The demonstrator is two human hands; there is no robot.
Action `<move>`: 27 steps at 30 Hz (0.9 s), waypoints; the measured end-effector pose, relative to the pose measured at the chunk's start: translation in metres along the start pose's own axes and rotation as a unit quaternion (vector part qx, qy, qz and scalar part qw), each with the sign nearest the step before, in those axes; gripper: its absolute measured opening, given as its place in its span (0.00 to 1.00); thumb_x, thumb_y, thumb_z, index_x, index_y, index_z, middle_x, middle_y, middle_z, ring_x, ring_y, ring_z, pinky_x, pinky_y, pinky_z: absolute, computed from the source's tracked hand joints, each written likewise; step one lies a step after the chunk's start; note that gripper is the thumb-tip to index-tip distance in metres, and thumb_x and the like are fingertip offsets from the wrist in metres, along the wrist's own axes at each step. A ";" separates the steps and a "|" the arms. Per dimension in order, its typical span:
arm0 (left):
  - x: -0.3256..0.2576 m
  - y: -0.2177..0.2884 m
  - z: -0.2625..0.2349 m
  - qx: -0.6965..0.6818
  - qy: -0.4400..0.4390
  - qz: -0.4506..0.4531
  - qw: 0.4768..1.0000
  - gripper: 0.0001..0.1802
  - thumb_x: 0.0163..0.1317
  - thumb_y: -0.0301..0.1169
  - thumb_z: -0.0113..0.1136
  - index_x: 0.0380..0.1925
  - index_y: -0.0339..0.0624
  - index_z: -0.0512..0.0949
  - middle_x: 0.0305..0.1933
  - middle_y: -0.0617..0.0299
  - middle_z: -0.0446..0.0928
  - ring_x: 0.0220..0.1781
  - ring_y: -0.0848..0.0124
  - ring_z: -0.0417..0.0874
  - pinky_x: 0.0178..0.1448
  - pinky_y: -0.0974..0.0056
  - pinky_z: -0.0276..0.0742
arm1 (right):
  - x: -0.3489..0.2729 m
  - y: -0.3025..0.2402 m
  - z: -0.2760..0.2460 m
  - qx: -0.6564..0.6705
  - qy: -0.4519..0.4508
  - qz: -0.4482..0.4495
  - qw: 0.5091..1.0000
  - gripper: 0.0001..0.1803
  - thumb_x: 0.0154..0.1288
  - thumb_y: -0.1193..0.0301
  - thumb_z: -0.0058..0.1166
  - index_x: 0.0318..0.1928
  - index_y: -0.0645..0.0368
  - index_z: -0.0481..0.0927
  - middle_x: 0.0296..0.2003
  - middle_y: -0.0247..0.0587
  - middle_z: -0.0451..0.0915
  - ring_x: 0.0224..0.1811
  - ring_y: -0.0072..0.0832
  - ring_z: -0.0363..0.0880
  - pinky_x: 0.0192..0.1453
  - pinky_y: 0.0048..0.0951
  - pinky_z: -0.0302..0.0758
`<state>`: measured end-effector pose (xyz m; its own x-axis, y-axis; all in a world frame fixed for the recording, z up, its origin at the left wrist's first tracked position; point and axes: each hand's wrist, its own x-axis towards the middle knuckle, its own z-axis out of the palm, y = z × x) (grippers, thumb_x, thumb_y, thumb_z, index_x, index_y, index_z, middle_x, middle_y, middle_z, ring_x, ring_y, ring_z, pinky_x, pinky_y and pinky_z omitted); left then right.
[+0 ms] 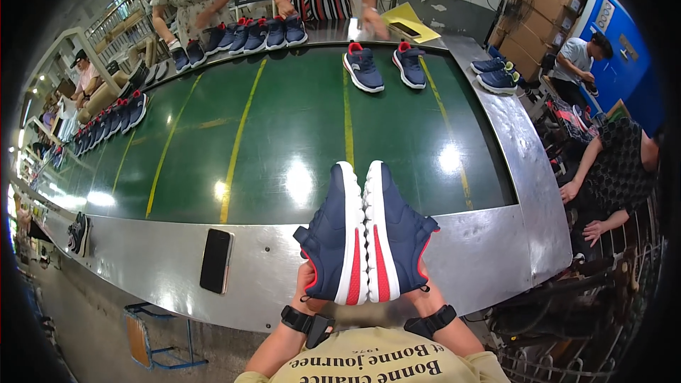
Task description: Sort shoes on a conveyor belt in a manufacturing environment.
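Two navy sneakers with white soles and red accents are held up side by side, soles facing each other and almost touching, toes pointing away from me. My left hand (306, 296) grips the left sneaker (324, 230) at its heel and collar. The right sneaker (403, 234) is in my right hand (424, 296), also held from the heel end. Most fingers are hidden behind or inside the shoes. Both wrists wear black straps. Beneath the toes lies the green conveyor belt (284, 142) with yellow cross lines.
A phone (216, 261) lies on the metal edge (482, 255) left of my hands. Across the belt stand a sneaker pair (363, 69) and a row of sneakers (255, 35), near two people. More sneakers (498, 79) sit at the right corner. A stool (138, 340) stands lower left.
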<state>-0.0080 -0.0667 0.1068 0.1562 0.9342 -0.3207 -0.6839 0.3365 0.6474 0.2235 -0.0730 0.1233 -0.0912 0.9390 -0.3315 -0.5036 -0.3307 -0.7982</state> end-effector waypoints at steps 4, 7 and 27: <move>0.004 0.000 -0.009 -0.133 -0.098 0.000 0.986 0.20 0.69 0.30 0.38 0.55 0.27 0.67 0.57 0.48 0.73 0.56 0.60 0.77 0.63 0.58 0.71 | -0.008 -0.008 0.007 -0.024 -0.007 -0.026 0.999 0.20 0.69 0.66 0.42 0.57 0.64 0.68 0.50 0.44 0.76 0.49 0.33 0.78 0.54 0.30 0.75; -0.008 0.005 -0.014 0.185 -0.031 0.081 0.979 0.22 0.65 0.30 0.48 0.57 0.31 0.66 0.57 0.52 0.73 0.55 0.62 0.77 0.60 0.60 0.73 | -0.014 -0.020 0.005 -0.037 -0.029 -0.061 0.997 0.21 0.71 0.64 0.41 0.57 0.64 0.68 0.50 0.44 0.76 0.48 0.32 0.78 0.54 0.30 0.75; 0.018 -0.013 0.015 0.586 0.036 0.399 0.704 0.15 0.57 0.24 0.51 0.45 0.42 0.77 0.45 0.49 0.76 0.49 0.50 0.74 0.55 0.54 0.69 | 0.027 0.030 -0.017 -0.282 0.112 -0.203 0.931 0.10 0.62 0.74 0.56 0.42 0.65 0.76 0.38 0.38 0.79 0.40 0.22 0.74 0.42 0.25 0.72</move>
<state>0.0148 -0.0521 0.1027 -0.0100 0.8868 0.4620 0.5307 -0.3869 0.7541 0.2202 -0.0596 0.0819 0.2214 0.9751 0.0094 0.0798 -0.0085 -0.9968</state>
